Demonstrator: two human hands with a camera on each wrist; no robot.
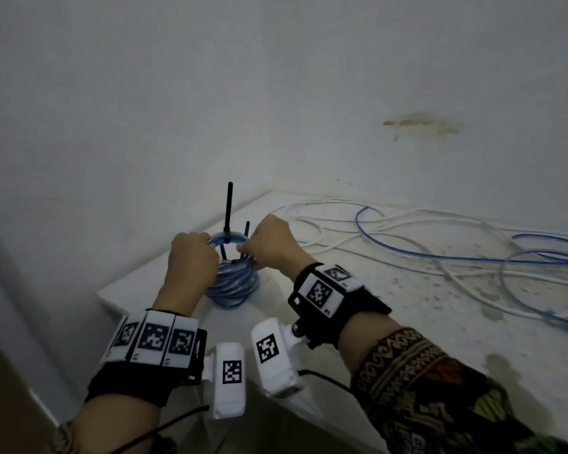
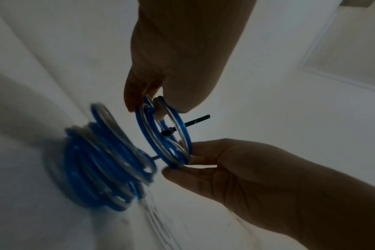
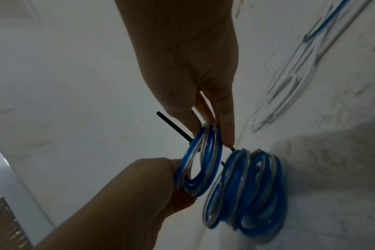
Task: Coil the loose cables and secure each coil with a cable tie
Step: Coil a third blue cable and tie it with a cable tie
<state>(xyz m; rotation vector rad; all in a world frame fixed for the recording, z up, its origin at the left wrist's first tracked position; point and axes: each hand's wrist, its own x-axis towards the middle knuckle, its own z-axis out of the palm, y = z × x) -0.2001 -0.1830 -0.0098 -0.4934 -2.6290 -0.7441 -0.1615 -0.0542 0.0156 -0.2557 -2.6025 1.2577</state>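
A blue and clear-white cable coil (image 1: 233,283) stands on the white table (image 1: 391,322) near its left corner, stretched like a spring. My left hand (image 1: 197,253) grips the raised top loops on their left side. My right hand (image 1: 259,247) pinches the same loops on the right. A black cable tie (image 1: 228,208) sticks straight up through the loops, and a shorter black tail (image 1: 246,227) rises beside it. The left wrist view shows the top loops (image 2: 165,135) lifted off the lower coil (image 2: 103,169). In the right wrist view my right fingertips (image 3: 227,135) close on the upper loops (image 3: 201,162).
Loose white cable (image 1: 407,217) and loose blue cable (image 1: 440,253) sprawl over the right half of the table, up to the wall. The table's left edge (image 1: 177,257) runs close past the coil. The surface is speckled with dirt.
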